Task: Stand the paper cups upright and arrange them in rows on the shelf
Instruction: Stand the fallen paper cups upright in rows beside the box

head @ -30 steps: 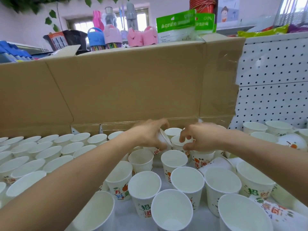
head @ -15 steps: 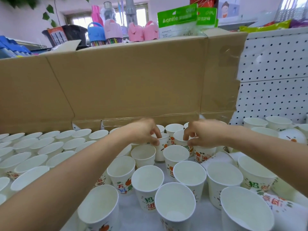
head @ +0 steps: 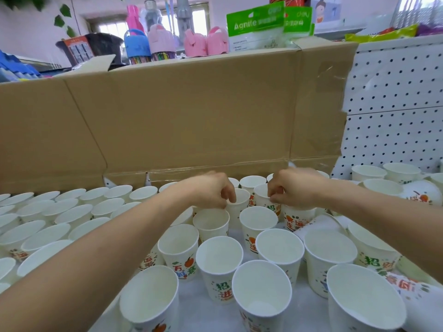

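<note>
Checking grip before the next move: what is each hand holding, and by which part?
The left hand pinches an upright cup by its rim; the right hand pinches the cup beside it, also by the rim.

Upright paper cups [head: 218,259] stand on the shelf [head: 191,305] before the cardboard box [head: 191,111], pegboard [head: 393,111] right.

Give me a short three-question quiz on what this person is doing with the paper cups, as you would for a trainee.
1. True or false: the left hand lies flat on the cardboard box.
2. What does the right hand pinch? A) a paper cup by its rim; B) a green packet; C) a pink bottle.
3. Fill in: the tidy rows of cups stand to the person's ___.
Key: 1 false, it pinches the neighbouring cup; 2 A; 3 left.
</note>
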Demonstrator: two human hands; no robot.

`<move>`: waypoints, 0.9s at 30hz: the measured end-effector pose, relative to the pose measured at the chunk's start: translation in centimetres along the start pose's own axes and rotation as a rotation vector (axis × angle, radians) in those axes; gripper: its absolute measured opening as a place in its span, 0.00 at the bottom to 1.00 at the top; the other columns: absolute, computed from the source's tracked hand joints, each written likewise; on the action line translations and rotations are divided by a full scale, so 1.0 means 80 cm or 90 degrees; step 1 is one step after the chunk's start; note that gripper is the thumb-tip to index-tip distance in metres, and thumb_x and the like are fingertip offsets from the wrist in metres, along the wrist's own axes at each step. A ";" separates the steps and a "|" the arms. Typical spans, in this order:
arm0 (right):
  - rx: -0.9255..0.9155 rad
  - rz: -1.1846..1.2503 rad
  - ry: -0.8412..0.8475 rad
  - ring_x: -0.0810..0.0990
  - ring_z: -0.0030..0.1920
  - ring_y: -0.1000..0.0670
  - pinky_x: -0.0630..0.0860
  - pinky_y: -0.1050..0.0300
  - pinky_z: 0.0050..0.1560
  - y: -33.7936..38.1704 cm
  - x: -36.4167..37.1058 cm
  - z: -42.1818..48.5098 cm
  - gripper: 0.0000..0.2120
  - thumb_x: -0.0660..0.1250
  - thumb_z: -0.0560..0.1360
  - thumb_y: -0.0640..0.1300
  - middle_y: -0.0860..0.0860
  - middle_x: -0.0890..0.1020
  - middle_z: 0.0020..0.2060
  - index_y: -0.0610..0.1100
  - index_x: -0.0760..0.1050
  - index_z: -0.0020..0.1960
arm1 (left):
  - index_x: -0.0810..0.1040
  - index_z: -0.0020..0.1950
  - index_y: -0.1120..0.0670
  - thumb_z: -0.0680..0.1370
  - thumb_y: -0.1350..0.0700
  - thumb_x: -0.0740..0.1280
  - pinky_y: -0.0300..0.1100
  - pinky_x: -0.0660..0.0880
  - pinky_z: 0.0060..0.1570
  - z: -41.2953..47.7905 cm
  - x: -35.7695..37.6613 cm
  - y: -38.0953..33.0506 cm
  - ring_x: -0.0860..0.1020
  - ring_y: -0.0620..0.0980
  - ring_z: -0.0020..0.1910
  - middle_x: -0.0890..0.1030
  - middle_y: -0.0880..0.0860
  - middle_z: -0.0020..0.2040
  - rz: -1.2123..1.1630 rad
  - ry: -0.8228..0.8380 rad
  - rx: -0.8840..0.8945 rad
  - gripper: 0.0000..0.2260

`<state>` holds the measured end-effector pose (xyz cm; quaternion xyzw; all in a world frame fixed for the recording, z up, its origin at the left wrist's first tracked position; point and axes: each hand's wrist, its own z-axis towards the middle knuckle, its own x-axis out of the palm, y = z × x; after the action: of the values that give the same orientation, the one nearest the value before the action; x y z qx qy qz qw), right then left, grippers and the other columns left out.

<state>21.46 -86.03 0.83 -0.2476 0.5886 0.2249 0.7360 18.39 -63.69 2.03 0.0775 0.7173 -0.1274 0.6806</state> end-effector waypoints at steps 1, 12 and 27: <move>0.000 0.001 0.002 0.73 0.42 0.54 0.69 0.58 0.35 0.001 0.001 0.001 0.06 0.64 0.76 0.50 0.58 0.77 0.43 0.54 0.80 0.47 | 0.81 0.56 0.46 0.74 0.57 0.65 0.44 0.77 0.50 -0.001 -0.001 -0.002 0.78 0.47 0.48 0.81 0.45 0.53 -0.001 0.002 -0.003 0.14; 0.015 -0.005 0.013 0.67 0.32 0.60 0.62 0.61 0.30 0.013 -0.006 0.004 0.04 0.64 0.75 0.49 0.59 0.71 0.33 0.54 0.77 0.42 | 0.84 0.46 0.45 0.73 0.50 0.72 0.42 0.75 0.42 0.010 0.007 -0.005 0.78 0.47 0.43 0.82 0.43 0.43 0.009 -0.065 0.035 0.04; 0.071 0.152 0.025 0.76 0.48 0.61 0.75 0.62 0.50 -0.013 -0.048 -0.089 0.08 0.68 0.76 0.49 0.62 0.79 0.48 0.57 0.80 0.53 | 0.79 0.59 0.42 0.78 0.43 0.65 0.46 0.72 0.55 -0.045 -0.007 -0.051 0.75 0.41 0.53 0.79 0.39 0.55 -0.001 -0.110 0.201 0.12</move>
<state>15.93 -91.47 3.39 -0.1390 0.6398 0.2729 0.7049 13.80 -66.54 3.05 0.1715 0.6271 -0.2451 0.7192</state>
